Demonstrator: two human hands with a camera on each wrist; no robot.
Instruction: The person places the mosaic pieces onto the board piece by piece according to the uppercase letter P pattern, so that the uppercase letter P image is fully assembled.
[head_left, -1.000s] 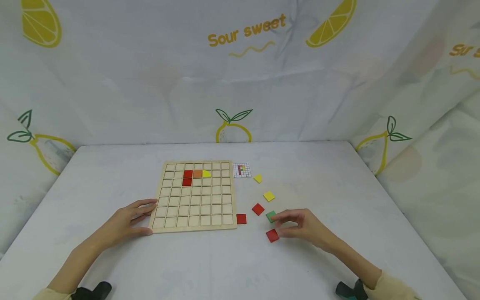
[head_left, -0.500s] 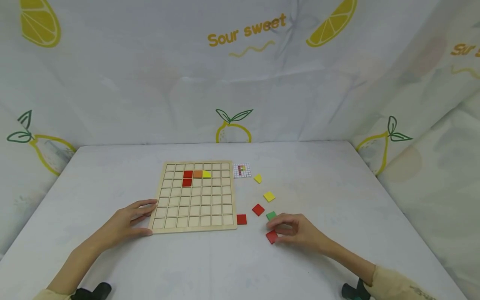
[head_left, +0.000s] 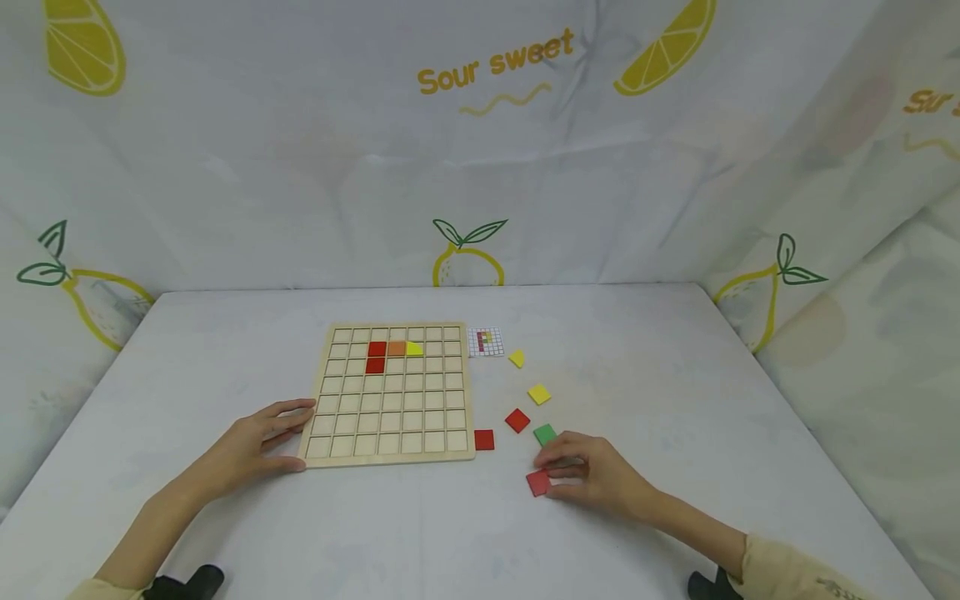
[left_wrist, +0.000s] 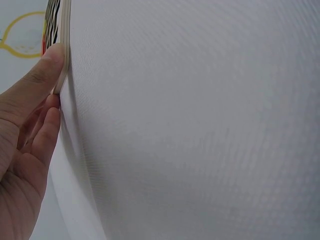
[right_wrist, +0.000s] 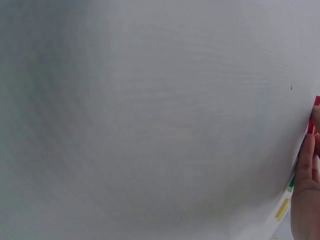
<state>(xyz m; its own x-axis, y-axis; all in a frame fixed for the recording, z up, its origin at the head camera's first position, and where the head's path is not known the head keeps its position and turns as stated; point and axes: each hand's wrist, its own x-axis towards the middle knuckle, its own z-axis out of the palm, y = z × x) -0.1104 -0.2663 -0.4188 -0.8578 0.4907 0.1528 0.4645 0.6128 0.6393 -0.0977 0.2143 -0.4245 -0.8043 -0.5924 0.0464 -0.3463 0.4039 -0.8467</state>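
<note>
A wooden grid board (head_left: 402, 421) lies on the table, with two red tiles, an orange square tile (head_left: 396, 348) and a yellow rounded tile (head_left: 414, 349) in its cells. My left hand (head_left: 243, 450) rests its fingertips on the board's left edge, thumb by the near corner. To the board's right, my right hand (head_left: 600, 477) pinches a red square tile (head_left: 537, 482) between thumb and fingers; its right part is hidden by them. Just beyond the fingers lies a green tile (head_left: 545, 434). In the right wrist view the red tile (right_wrist: 316, 101) shows at the right edge.
Around the right hand lie another red tile (head_left: 517, 420), a yellow square tile (head_left: 539, 394) and a small yellow tile (head_left: 517, 358). One red tile (head_left: 484, 439) sits against the board's near right side. A small pattern card (head_left: 486, 342) lies at the board's far right.
My right hand has moved slightly toward me, its fingers passing from beside the green tile to the red tile, which has shifted nearer and left. The left hand and board stay put.
</note>
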